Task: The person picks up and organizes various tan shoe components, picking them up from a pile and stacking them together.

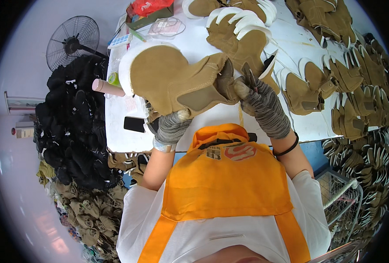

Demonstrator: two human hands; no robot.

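A tan boot upper (pixel 177 81) with a white band round its toe and a grey elastic side panel hangs above the white table. My left hand (pixel 172 127), in a grey knit glove, is closed on its lower edge, thumb on top. At the dark-lined ankle opening, my right hand (pixel 267 107), gloved the same way, pinches the edge of the upper. Small dark snips (pixel 249 76) stick up from the right hand's fingers, their pointed blades beside the opening. The handles are mostly hidden by the glove.
Several tan uppers (pixel 302 90) lie in rows on the right of the white table (pixel 212 116), with a stack (pixel 242 41) behind. A phone (pixel 134 124), a pink bottle (pixel 108 87) and a box (pixel 150 15) are at left. Black uppers (pixel 73 122) pile beside the fan (pixel 73 44).
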